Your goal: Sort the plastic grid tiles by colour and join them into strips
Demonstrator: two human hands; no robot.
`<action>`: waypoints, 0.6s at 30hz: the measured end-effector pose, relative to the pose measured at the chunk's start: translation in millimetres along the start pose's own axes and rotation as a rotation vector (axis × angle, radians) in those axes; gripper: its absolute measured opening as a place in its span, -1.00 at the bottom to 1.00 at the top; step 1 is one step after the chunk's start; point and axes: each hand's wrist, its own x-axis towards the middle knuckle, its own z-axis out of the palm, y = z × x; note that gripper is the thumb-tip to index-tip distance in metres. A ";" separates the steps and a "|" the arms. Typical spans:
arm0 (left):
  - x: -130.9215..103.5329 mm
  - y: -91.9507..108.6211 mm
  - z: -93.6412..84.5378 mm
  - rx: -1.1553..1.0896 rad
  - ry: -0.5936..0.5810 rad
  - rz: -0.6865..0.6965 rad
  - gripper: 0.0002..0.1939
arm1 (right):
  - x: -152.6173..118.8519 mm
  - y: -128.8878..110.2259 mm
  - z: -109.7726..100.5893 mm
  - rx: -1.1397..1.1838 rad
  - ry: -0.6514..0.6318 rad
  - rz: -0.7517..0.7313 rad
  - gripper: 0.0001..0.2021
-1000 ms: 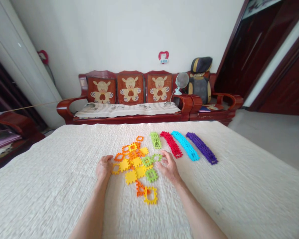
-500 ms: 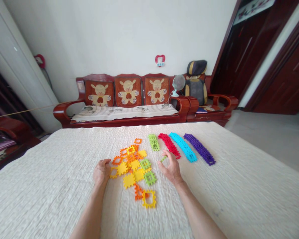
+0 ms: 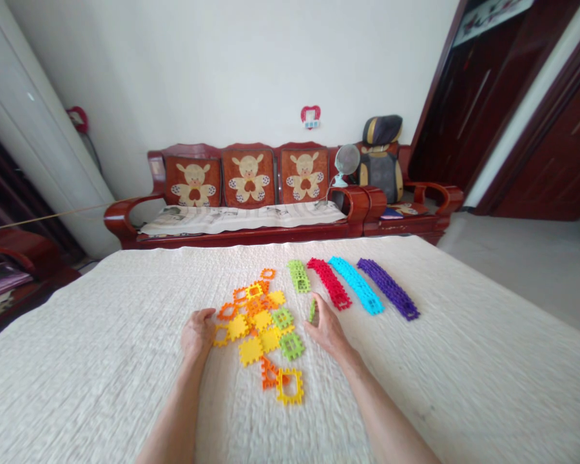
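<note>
Between my hands lies a loose pile of orange pieces, yellow pieces (image 3: 251,351) and two green pieces (image 3: 291,346). My left hand (image 3: 199,331) rests at the pile's left edge, fingers curled and apart, with nothing seen in it. In my right hand (image 3: 325,325) a small green piece (image 3: 312,311) is held on edge between thumb and fingers, right of the pile. Beyond it lie a short green row (image 3: 298,276), a red row (image 3: 328,283), a light blue row (image 3: 356,285) and a purple row (image 3: 388,289), side by side.
A cream quilted cover (image 3: 101,361) spreads under everything. Behind its far edge stands a wooden sofa (image 3: 236,240) with three bear cushions, a small fan (image 3: 347,160) and an armchair (image 3: 447,198) at the right.
My right hand has shifted slightly left, and the green piece in it has turned from slanted to nearly upright. My left hand has stayed in place.
</note>
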 end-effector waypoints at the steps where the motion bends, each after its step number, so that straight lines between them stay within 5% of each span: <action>1: 0.1 -0.1 0.1 0.002 0.001 0.002 -0.58 | 0.0 0.2 0.0 0.000 -0.006 0.009 -0.29; 12: 3.8 -4.7 3.7 0.015 0.005 0.010 -0.59 | 0.9 -12.4 -13.0 -0.047 -0.030 -0.044 -0.24; 18: 2.4 -1.1 1.4 0.006 -0.005 -0.015 -0.60 | -4.2 -10.6 -15.6 -0.126 -0.060 -0.048 -0.41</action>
